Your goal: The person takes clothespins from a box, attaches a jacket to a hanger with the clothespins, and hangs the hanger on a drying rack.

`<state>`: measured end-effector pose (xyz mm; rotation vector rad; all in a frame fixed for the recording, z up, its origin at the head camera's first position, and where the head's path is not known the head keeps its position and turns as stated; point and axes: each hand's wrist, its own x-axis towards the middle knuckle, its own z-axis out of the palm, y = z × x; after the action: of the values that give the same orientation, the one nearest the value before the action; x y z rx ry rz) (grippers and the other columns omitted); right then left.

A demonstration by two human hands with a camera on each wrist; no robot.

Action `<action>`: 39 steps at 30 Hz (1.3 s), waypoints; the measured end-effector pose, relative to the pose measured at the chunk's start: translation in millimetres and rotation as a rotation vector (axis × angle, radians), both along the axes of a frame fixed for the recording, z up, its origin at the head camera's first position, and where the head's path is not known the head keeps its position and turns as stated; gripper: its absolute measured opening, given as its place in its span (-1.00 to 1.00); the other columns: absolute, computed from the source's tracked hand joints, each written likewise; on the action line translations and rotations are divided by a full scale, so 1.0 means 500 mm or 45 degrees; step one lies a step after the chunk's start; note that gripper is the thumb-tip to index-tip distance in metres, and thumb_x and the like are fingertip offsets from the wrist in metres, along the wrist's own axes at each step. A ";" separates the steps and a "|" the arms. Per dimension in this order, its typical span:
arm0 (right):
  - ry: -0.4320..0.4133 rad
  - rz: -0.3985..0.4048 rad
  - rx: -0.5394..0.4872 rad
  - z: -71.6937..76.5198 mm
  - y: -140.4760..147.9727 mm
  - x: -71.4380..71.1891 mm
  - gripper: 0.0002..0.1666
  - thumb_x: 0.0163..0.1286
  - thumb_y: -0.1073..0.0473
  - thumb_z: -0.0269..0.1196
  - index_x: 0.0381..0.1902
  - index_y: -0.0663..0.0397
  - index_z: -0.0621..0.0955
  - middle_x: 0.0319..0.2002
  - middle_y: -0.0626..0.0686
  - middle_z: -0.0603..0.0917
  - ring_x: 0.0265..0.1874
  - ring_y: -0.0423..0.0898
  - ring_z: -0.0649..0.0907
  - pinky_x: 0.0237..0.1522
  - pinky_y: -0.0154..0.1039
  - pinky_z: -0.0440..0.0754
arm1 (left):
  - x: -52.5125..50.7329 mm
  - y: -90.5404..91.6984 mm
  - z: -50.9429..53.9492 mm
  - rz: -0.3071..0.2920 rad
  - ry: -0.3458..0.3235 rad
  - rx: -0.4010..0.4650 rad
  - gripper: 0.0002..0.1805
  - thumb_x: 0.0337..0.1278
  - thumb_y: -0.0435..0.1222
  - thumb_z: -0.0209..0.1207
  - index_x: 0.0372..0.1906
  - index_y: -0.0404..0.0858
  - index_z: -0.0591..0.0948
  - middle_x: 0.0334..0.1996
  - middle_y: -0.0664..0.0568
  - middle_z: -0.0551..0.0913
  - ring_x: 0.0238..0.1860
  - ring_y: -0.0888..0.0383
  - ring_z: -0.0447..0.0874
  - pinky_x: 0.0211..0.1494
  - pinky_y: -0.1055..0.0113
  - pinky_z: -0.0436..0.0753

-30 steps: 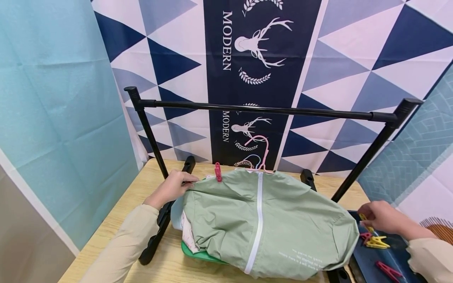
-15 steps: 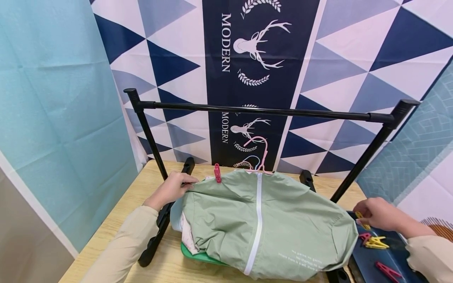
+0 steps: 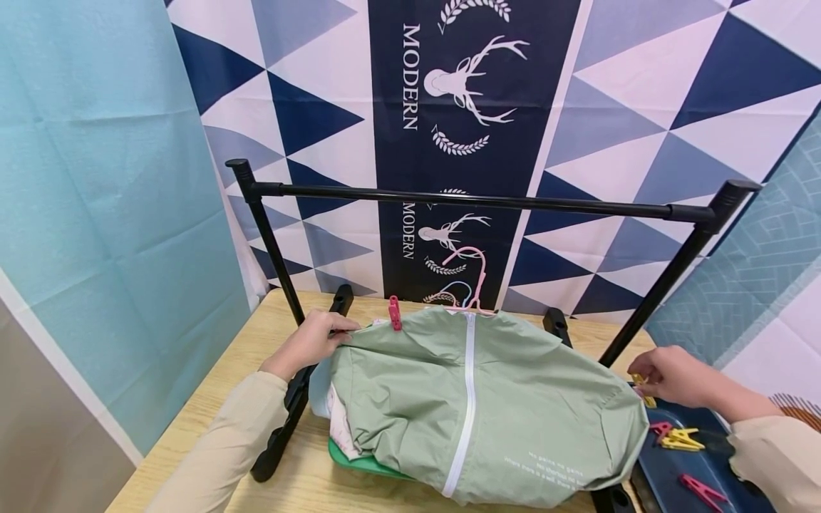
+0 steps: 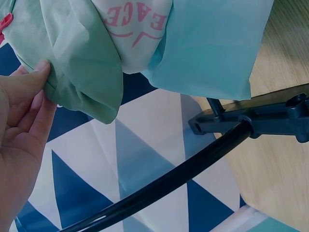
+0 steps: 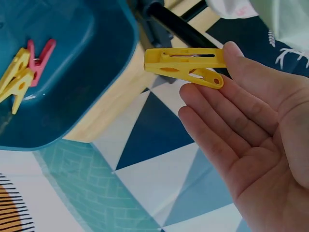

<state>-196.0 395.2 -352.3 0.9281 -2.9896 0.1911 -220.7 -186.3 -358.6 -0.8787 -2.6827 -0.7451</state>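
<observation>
A light green zip jacket (image 3: 526, 406) lies spread over other clothes, with a pink hanger (image 3: 479, 278) poking out at its collar. My left hand (image 3: 311, 345) pinches the jacket's left shoulder edge between thumb and fingers; the left wrist view shows the green cloth (image 4: 79, 63) in that grip. One red clothespin (image 3: 394, 313) is clipped on the jacket between that hand and the collar. Beyond the jacket's right sleeve, my right hand (image 3: 681, 377) pinches a yellow clothespin (image 5: 186, 65) by one end, above the tray's far edge.
A dark blue tray (image 3: 667, 484) at the right holds several red and yellow clothespins (image 3: 683, 439). A black rack (image 3: 449, 196) spans the wooden table (image 3: 212, 406). Under the jacket show a green basket rim (image 3: 368, 466), a white printed garment (image 4: 140, 34) and a light blue one (image 4: 207, 48).
My right hand has lifted the yellow clothespin up and to the left, away from the other clothespins in the tray. The left hand keeps its place on the jacket.
</observation>
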 end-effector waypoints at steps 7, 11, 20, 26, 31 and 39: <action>-0.022 0.006 -0.009 0.016 -0.017 0.000 -0.70 0.01 0.20 0.47 -0.31 0.25 0.70 -0.44 -0.02 0.75 -0.55 -0.38 0.62 -0.50 -0.38 0.64 | 0.003 0.002 0.003 -0.001 -0.022 0.007 -0.74 0.14 -0.50 0.20 -0.08 -0.30 0.73 -0.11 -0.13 0.76 -0.08 -0.04 0.74 -0.12 0.24 0.73; 0.006 0.004 -0.023 0.024 -0.025 0.002 -0.70 0.02 0.18 0.47 -0.30 0.24 0.70 -0.45 -0.06 0.74 -0.55 -0.38 0.62 -0.50 -0.39 0.64 | 0.003 0.002 0.005 -0.004 -0.020 0.000 -0.74 0.14 -0.50 0.20 -0.08 -0.29 0.73 -0.11 -0.13 0.76 -0.08 -0.04 0.74 -0.10 0.23 0.73; 0.060 -0.053 -0.048 0.046 -0.055 0.006 -0.67 0.06 0.16 0.46 -0.25 0.25 0.69 -0.44 -0.11 0.72 -0.51 -0.37 0.63 -0.45 -0.35 0.67 | 0.000 0.002 0.009 -0.002 -0.023 -0.014 -0.74 0.14 -0.50 0.21 -0.08 -0.28 0.73 -0.11 -0.12 0.76 -0.06 -0.04 0.74 -0.07 0.22 0.73; 0.113 -0.134 -0.101 0.064 -0.085 0.007 -0.66 0.05 0.13 0.47 -0.25 0.22 0.70 -0.39 -0.04 0.74 -0.48 -0.27 0.67 -0.40 -0.29 0.71 | 0.001 0.002 0.006 -0.001 -0.026 -0.008 -0.73 0.14 -0.50 0.21 -0.07 -0.29 0.73 -0.11 -0.13 0.76 -0.05 -0.05 0.73 -0.07 0.21 0.73; 0.149 -0.197 -0.137 0.080 -0.102 0.009 -0.64 0.05 0.13 0.47 -0.24 0.22 0.69 -0.39 -0.02 0.75 -0.46 -0.18 0.70 -0.36 -0.21 0.73 | 0.002 0.004 0.005 -0.006 -0.015 -0.002 -0.73 0.12 -0.51 0.21 -0.08 -0.27 0.73 -0.12 -0.12 0.76 -0.07 -0.04 0.74 -0.10 0.23 0.73; 0.081 -0.302 -0.250 0.103 -0.123 0.004 -0.55 0.12 0.07 0.44 -0.11 0.27 0.68 -0.37 0.03 0.77 -0.47 -0.27 0.69 -0.37 -0.26 0.72 | 0.002 0.002 0.004 -0.001 -0.002 -0.008 -0.73 0.12 -0.51 0.22 -0.08 -0.29 0.73 -0.12 -0.12 0.77 -0.08 -0.04 0.74 -0.10 0.23 0.73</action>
<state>-193.8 333.6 -300.7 0.5460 -2.9221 0.4324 -219.5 -185.0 -356.7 -0.8812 -2.6879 -0.7380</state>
